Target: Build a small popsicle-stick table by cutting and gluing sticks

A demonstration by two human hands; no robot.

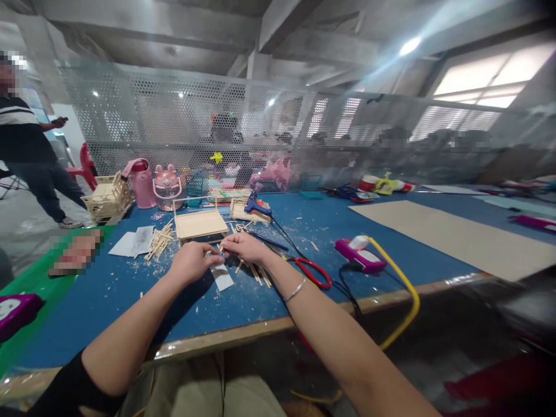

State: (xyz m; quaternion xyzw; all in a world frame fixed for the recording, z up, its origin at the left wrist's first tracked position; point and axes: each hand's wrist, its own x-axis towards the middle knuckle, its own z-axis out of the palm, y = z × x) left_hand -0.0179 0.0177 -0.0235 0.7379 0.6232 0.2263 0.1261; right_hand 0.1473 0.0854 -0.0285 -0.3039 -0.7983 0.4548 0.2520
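Note:
Both hands meet above the blue table, fingertips almost touching. My left hand is closed in a pinch, and what lies between its fingers is too small to make out. My right hand pinches a short pale wooden stick. Just below the fingers lies a small white paper. Right behind the hands stands a small wooden frame with a flat panel and upright posts. Loose wooden sticks are piled to the left, and more sticks lie beneath my right wrist.
A blue glue gun rests at the back; its cable runs rightward. Red-handled scissors and a purple power strip lie right, with a yellow cord. Cardboard covers the far right. Pink bottles stand back left. A person stands left.

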